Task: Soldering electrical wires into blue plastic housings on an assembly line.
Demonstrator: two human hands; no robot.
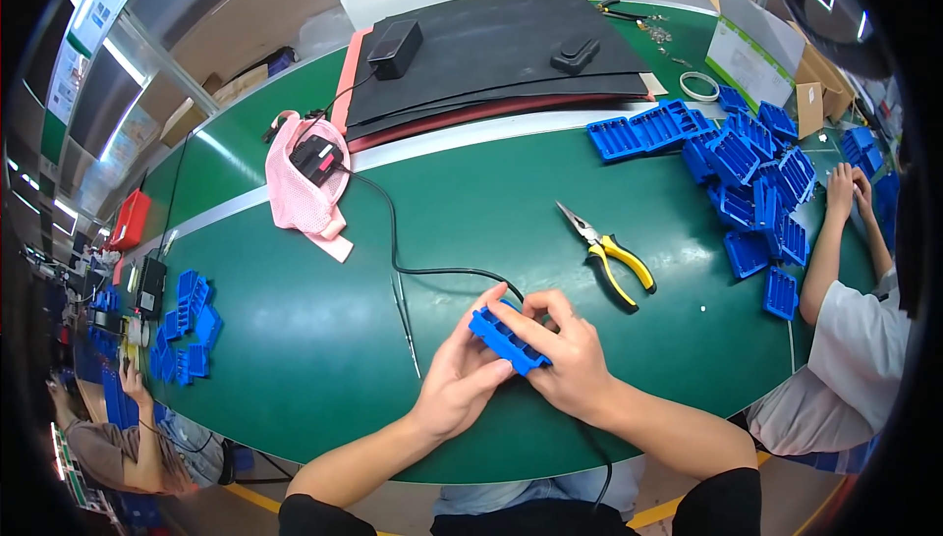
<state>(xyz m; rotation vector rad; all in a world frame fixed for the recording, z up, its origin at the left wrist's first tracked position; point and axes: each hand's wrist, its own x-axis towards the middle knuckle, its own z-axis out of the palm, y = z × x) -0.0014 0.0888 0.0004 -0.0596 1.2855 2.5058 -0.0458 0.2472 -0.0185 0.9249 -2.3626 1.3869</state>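
Close to the table's near edge, a small blue plastic compartment tray (508, 341) is held tilted between my two hands. My left hand (455, 381) grips its left end, thumb along the near side. From the right, my right hand (572, 357) closes on the other end, fingers bent over the top; what its fingertips touch inside is hidden. A black cable (447, 271) runs up to my hands and passes behind them. Left of my left hand lie thin metal tweezers (405, 325). Needle-nose pliers (614, 266) with yellow and black handles rest beyond my right hand.
Blue trays are heaped at right (751, 172), with another group (187, 330) at left. A pink cloth (300, 177) holds a black device (317, 158). Black sheets (501, 55) carry a black box (396, 49). Co-workers' hands show at right (847, 192) and left (134, 384).
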